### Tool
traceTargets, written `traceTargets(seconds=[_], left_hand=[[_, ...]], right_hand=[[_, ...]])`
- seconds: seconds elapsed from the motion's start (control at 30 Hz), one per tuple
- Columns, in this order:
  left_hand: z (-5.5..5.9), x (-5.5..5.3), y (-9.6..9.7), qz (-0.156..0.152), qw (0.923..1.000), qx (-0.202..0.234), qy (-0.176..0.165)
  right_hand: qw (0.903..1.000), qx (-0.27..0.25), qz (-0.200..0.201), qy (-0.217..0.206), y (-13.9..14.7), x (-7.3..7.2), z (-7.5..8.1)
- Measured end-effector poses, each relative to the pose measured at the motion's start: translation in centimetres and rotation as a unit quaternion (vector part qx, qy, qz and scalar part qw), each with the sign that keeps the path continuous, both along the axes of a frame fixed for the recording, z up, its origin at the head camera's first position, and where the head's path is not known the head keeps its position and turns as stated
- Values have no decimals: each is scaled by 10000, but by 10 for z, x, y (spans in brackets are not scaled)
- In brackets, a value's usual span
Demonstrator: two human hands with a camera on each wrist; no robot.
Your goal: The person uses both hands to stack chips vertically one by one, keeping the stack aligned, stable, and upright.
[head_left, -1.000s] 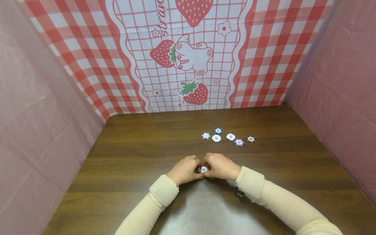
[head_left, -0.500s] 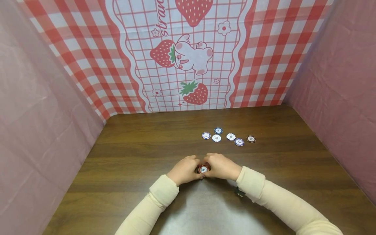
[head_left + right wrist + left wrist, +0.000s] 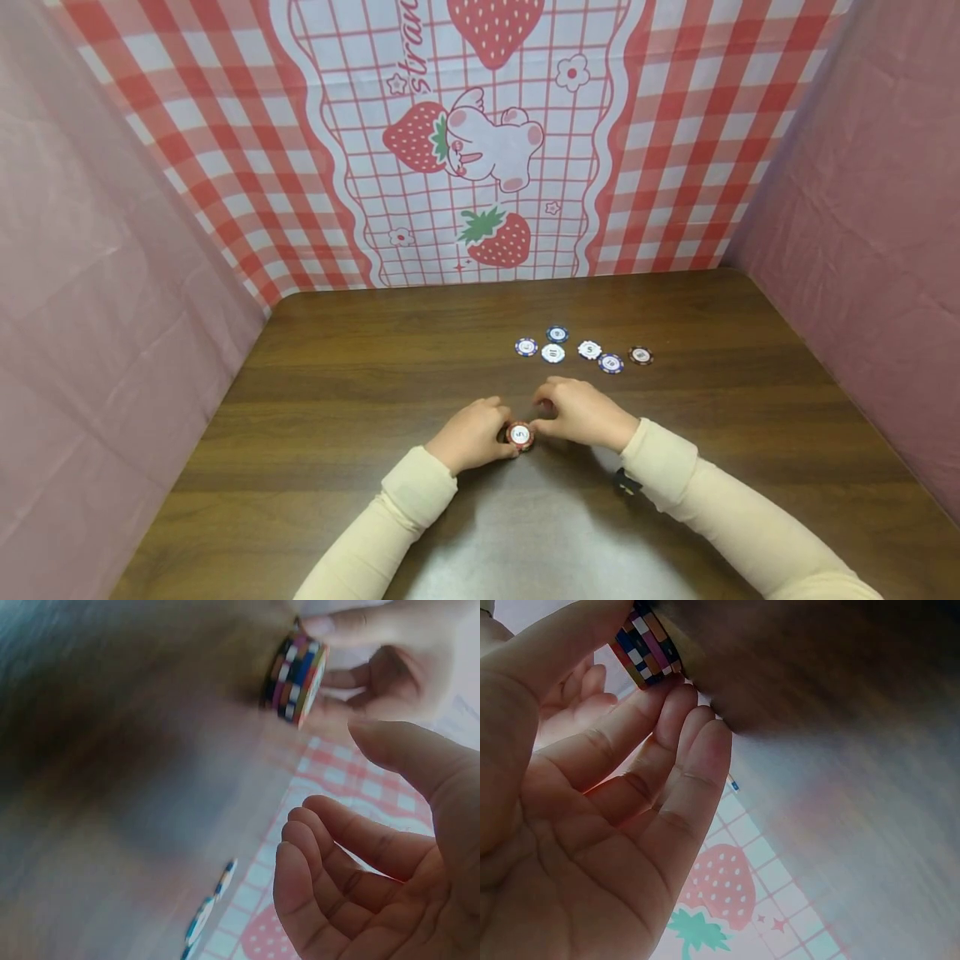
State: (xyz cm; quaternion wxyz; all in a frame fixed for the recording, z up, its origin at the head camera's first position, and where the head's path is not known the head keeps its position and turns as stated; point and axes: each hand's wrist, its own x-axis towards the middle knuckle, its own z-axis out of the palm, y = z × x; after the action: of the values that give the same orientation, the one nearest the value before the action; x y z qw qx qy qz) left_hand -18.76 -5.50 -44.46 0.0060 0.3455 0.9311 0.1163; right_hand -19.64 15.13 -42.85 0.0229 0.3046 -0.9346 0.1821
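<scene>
- Pinching the chip stack (image 3: 520, 434), the left hand (image 3: 472, 434) likely steadies it against toppling.
- Right hand (image 3: 583, 414), fingers loosely curved, holds nothing just beside it.

I saw the left hand (image 3: 472, 433) pinching — the right hand (image 3: 587, 413) just across, loosely cupped, thumb (image 3: 411, 754) and fingertips (image 3: 292, 866) apart.
</scene>
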Motion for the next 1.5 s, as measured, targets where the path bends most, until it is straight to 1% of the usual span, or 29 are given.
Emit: traceTargets(seconds=[0.17, 0.4, 0.7, 0.93, 1.03, 1.2, 1.5], left_hand=[[0, 0, 0, -14, 10000, -51, 33], [-1, -1, -1, -18, 10000, -72, 12], [-2, -1, -1, -1, 10000, -51, -33], [-2, -2, -2, 5, 10000, -16, -76], [-2, -2, -2, 12, 10000, -12, -88], [-1, -2, -2, 25, 9999, -15, -104], [0, -1, -2, 57, 9999, -47, -139]], right_hand=[[9996, -68, -239, 134, 14, -5, 4], [9974, -209, -686, 24, 38, -16, 9], [9905, -220, -1355, 81, 81, -31, 13], [9841, -132, -1768, -116, 110, -45, 11], [9825, -66, -1855, -143, 118, -50, 9], [9820, 41, -1884, -148, 129, -58, 6], [9782, 372, -1990, -458, 139, -73, -2]])
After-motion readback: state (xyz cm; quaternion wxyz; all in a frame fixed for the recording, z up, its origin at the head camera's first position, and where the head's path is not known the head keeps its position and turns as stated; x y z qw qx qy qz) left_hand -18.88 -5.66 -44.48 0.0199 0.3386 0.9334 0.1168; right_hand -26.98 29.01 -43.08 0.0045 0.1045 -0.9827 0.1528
